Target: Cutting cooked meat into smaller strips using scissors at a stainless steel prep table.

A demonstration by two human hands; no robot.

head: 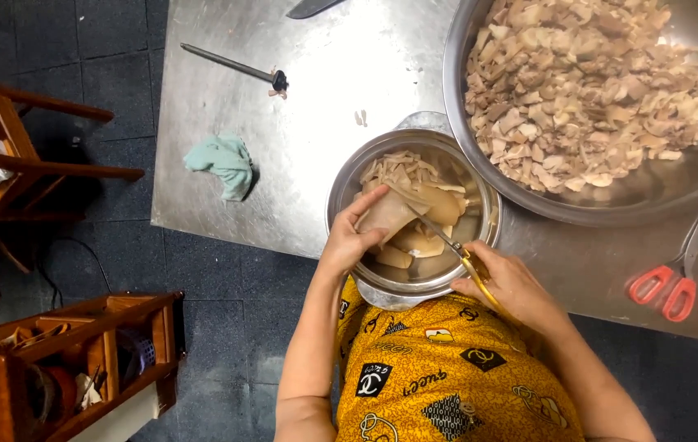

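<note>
While my left hand (349, 237) pinches one pale flap of meat (390, 214) over the small steel bowl (349, 176), my right hand (508, 286) grips one pair of yellow-handled scissors (463, 258), blades at the flap. I count two bowls, the large bowl (455, 98) far right heaped with cut pieces and cropped, two scissors counting the red-handled pair (666, 288), one green cloth (224, 164), one steel rod (230, 64). Far off, one dark blade tip (309, 7) is cut off by the edge.

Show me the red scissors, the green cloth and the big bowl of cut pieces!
red-handled scissors (665, 291): head view, on the red handle loops.
green cloth (224, 164): head view, middle of the crumpled fabric.
large steel bowl (652, 193): head view, bare inner wall.
</note>
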